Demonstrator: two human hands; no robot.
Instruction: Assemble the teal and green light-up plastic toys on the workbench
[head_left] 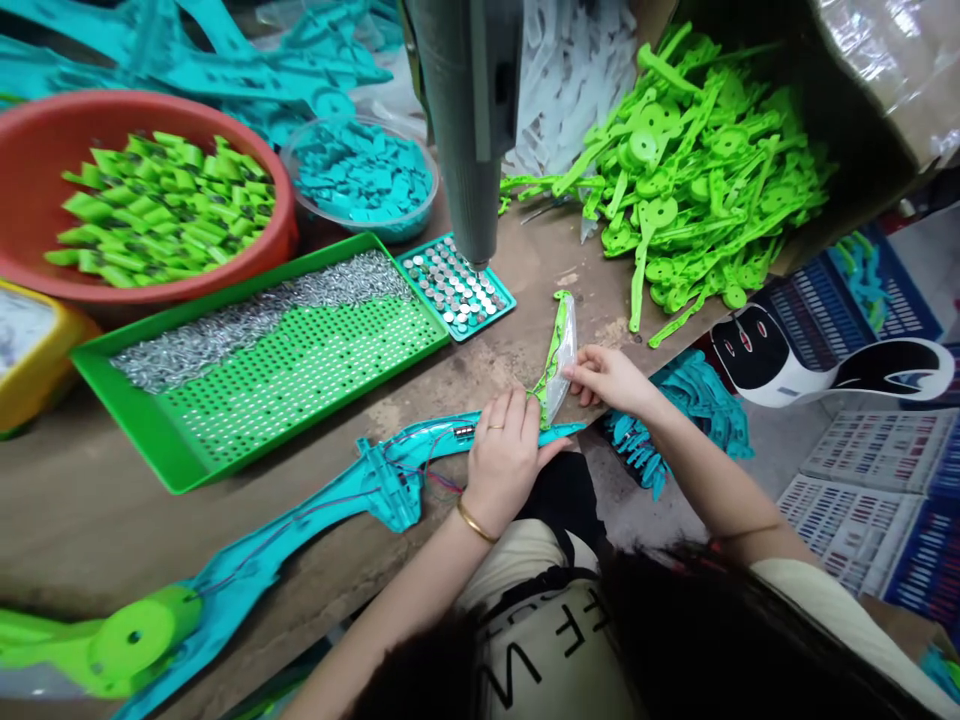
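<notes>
A long turquoise plastic housing half (322, 515) lies along the table's near edge, with thin red and blue wires running inside it. My left hand (504, 450) is closed over its right end, with a ring and a bangle showing; the fingertips partly hide what lies beneath. Standing up from that end is a lime green part (553, 345) with a clear plastic piece (564, 365) along its side. My right hand (611, 380) pinches the edge of the clear piece between thumb and fingers. A lime green round part (142, 635) sits at the housing's left end.
A grey tool nozzle (474, 190) hangs down over the table. Beneath it are a green tray (247, 440) of screws and a small teal tray (484, 320) of metal discs. Behind stand a red bowl (281, 215), a clear tub (431, 190) and piled lime parts (705, 180).
</notes>
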